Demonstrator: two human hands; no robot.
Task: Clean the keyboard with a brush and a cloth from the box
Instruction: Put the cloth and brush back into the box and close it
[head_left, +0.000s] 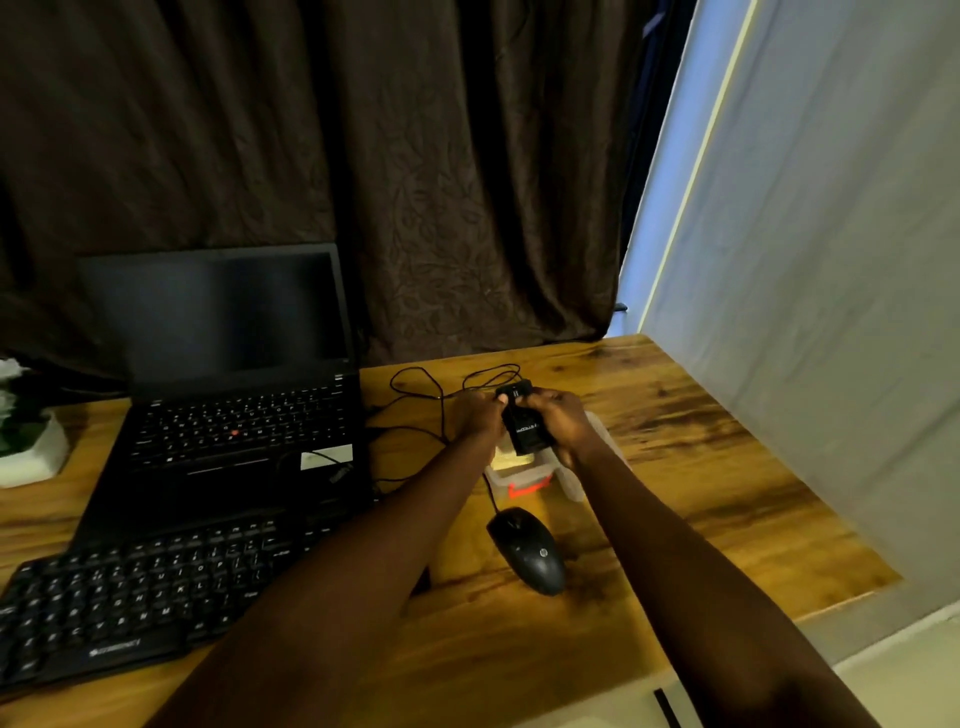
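A: Where were the hands?

B: Both were out over the wooden desk (675, 415), above a small clear plastic box (524, 480) with a red latch. The left hand (475, 418) and right hand (563, 421) were both closed around a small black object (522, 423) with white lettering, held between them just above the box. The left thumb lay on its upper end.

A: Was that the brush?

B: I couldn't tell; it was dark and partly covered by fingers.

A: And the keyboard?

B: The black keyboard (119, 597) lay at the near left of the desk, well apart from the hands, in front of an open laptop (223, 395). A black wired mouse (527, 551) sat just in front of the box, on the near side
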